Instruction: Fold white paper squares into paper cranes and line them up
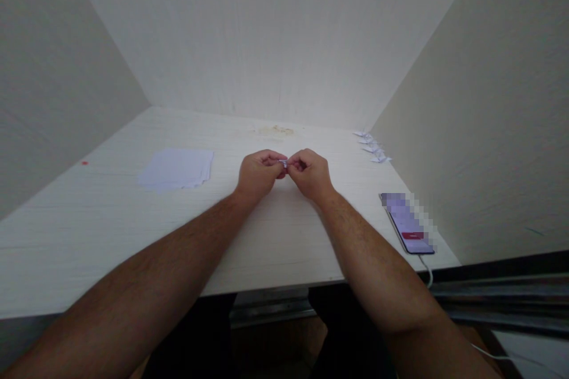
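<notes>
Over the middle of the white table, my left hand [261,172] and my right hand [310,173] meet at their fingertips. Between them they pinch a small folded piece of white paper [283,163]. Most of the paper is covered by the fingers, so its shape cannot be made out. Both hands are closed, thumbs pressed against the forefingers. To the left of my left hand lies a stack of white paper sheets [178,167]. Several small folded paper pieces [372,147] stand in a row at the back right, beyond my right hand.
A phone [406,222] with a lit screen and a white cable [427,272] lies near the right edge. Light partition walls [267,41] enclose the table [275,243]. A brownish stain [275,130] marks its back, a red spot [85,163] its left side.
</notes>
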Tool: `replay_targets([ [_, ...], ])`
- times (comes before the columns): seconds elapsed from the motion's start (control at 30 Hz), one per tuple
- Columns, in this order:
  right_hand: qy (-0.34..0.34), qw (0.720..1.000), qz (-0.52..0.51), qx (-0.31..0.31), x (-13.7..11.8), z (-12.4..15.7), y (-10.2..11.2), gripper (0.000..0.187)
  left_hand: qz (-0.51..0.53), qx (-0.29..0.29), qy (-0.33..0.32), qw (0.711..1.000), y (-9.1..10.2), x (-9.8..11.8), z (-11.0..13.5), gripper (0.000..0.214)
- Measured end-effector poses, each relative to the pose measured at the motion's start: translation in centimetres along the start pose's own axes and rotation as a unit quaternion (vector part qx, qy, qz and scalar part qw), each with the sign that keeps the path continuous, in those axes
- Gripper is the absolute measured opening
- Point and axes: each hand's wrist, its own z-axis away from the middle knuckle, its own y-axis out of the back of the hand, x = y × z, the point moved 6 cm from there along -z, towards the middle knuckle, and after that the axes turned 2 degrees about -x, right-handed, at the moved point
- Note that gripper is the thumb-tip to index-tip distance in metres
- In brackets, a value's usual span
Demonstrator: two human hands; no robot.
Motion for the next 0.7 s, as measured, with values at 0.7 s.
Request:
replay_targets([
  [0.7, 0.001, 1.0, -0.023, -0.02, 0.77, -0.17, 0.03, 0.012, 0.078, -0.027, 0.055, 0.995, -0.33, -0.32, 0.16, 0.016],
])
